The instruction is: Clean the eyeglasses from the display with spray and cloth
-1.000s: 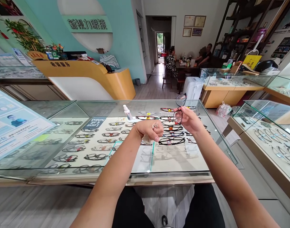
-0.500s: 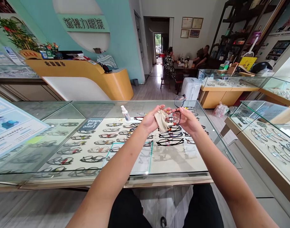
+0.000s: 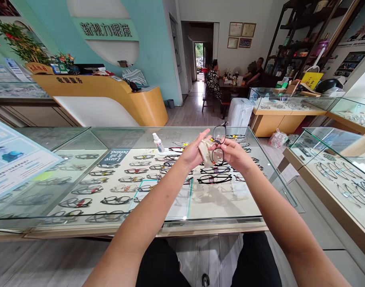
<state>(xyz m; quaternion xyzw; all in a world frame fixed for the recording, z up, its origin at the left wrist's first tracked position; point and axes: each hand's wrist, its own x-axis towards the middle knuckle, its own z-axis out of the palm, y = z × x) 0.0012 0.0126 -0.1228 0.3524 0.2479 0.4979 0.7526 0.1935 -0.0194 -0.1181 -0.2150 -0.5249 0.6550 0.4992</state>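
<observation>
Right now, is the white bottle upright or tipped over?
Upright: the white bottle stands on its base, with its narrow top uppermost.

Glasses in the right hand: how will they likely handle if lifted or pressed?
The glasses are probably light, as they look slim-framed. They should be fairly stiff, since their outline holds its rounded shape in the right hand. The clear lenses could smudge if pressed bare-handed.
</observation>
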